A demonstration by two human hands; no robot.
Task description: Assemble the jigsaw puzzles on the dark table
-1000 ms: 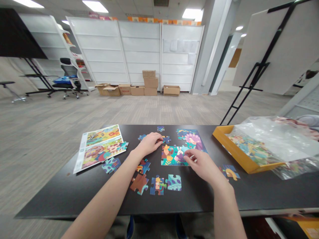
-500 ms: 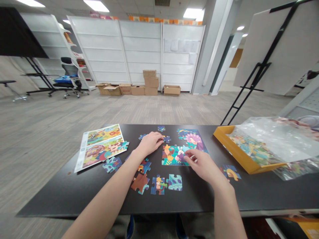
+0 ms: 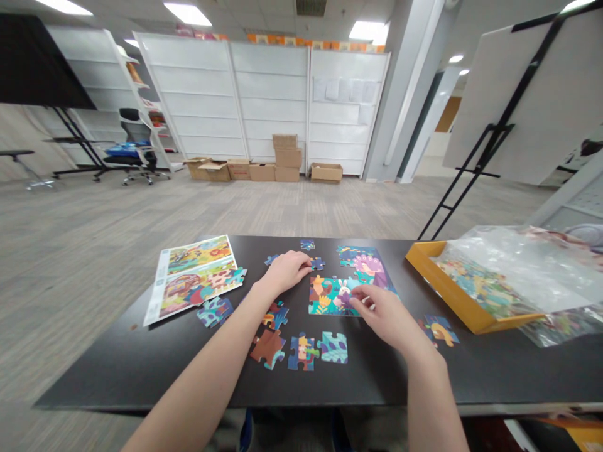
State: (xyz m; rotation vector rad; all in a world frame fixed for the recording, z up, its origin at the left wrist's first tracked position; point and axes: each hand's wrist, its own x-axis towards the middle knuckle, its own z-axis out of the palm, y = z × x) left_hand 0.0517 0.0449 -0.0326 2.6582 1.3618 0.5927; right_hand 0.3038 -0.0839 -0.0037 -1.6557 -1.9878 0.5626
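Note:
My left hand [image 3: 288, 273] rests low over the table with its fingers curled together, the tips at the edge of a dark blue puzzle piece [image 3: 317, 263]. The thumb and index finger of my right hand [image 3: 375, 307] are pinched on the joined puzzle section [image 3: 325, 304], beside its white rabbit; the exact piece under them is partly hidden. Behind that section lies the peacock part [image 3: 369, 263] of the puzzle. Nearer to me are a brown piece [image 3: 268, 347], a blue piece with a yellow figure [image 3: 303, 351] and a teal leaf piece [image 3: 334, 348].
A picture sheet [image 3: 181, 282] lies at the left, with spotted pieces [image 3: 215, 311] by it. On the right, a yellow box [image 3: 447, 295] holds puzzle pieces and clear plastic wrapping [image 3: 532, 267]. Other pieces [image 3: 439, 330] lie near my right forearm. A small piece [image 3: 307, 244] sits at the far edge.
The whole view has shifted slightly. Both hands keep nearly the same place and grip, and the puzzle pieces show no clear movement on the table.

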